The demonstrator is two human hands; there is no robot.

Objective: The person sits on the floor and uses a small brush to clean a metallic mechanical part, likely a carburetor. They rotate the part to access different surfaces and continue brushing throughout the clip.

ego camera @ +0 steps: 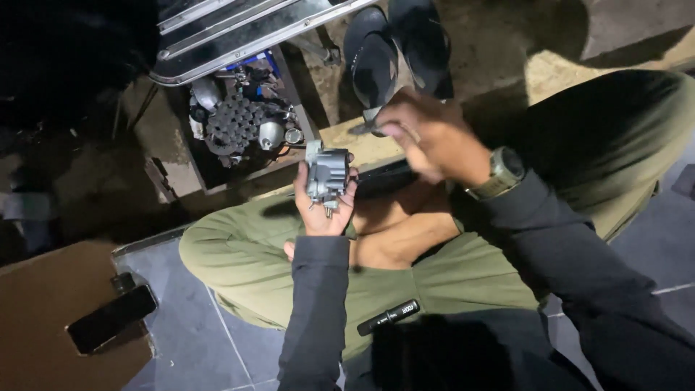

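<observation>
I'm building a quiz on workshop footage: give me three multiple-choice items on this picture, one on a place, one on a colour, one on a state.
1. Where does the black phone lie?
A. on the brown board at lower left
B. on the person's lap
C. in the parts tray

2. What colour are the trousers?
A. blue
B. olive green
C. white

3. How is the grey metal part held?
A. resting on the floor
B. pinched by both hands
C. gripped in the left hand alone

Answers: 1 A, it rests on the board's edge. 2 B, the crossed legs are olive. 3 C, the right hand is raised apart from it, blurred.
</observation>
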